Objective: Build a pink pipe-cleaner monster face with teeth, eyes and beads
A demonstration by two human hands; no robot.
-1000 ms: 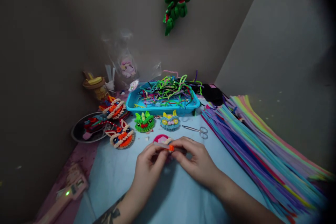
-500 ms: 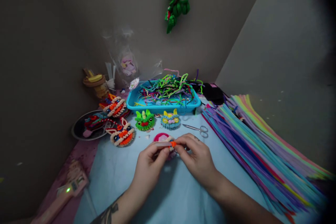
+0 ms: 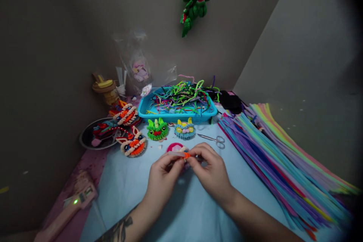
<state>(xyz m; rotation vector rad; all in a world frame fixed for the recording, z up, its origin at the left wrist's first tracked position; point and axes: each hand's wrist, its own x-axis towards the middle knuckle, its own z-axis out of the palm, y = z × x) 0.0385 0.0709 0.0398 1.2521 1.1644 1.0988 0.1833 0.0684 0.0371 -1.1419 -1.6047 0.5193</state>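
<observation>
My left hand [image 3: 163, 174] pinches a pale, whitish stick [image 3: 177, 154] between thumb and fingers. At its right end sits a small orange coil of pipe cleaner [image 3: 187, 155], which my right hand [image 3: 212, 167] grips with thumb and forefinger. Both hands meet over the blue cloth, nearly touching. Just behind the fingers lies a pink round piece [image 3: 176, 147], mostly covered by the hands. Farther back stand a green fuzzy lion-like head [image 3: 157, 130] and a blue one with yellow horns [image 3: 185, 130]. An orange and cream head [image 3: 134, 145] is to the left.
Scissors [image 3: 212, 138] lie right of the heads. A blue tray [image 3: 178, 116] with pipe cleaner scraps stands behind. Long pipe cleaners [image 3: 272, 162] spread along the right. At left are a metal bowl [image 3: 85, 141] and a pink glue gun [image 3: 66, 213] with a lit green light.
The view has shifted slightly. The pale stick tilts a little more downward to the right; both hands keep their pinch on the stick and orange coil.
</observation>
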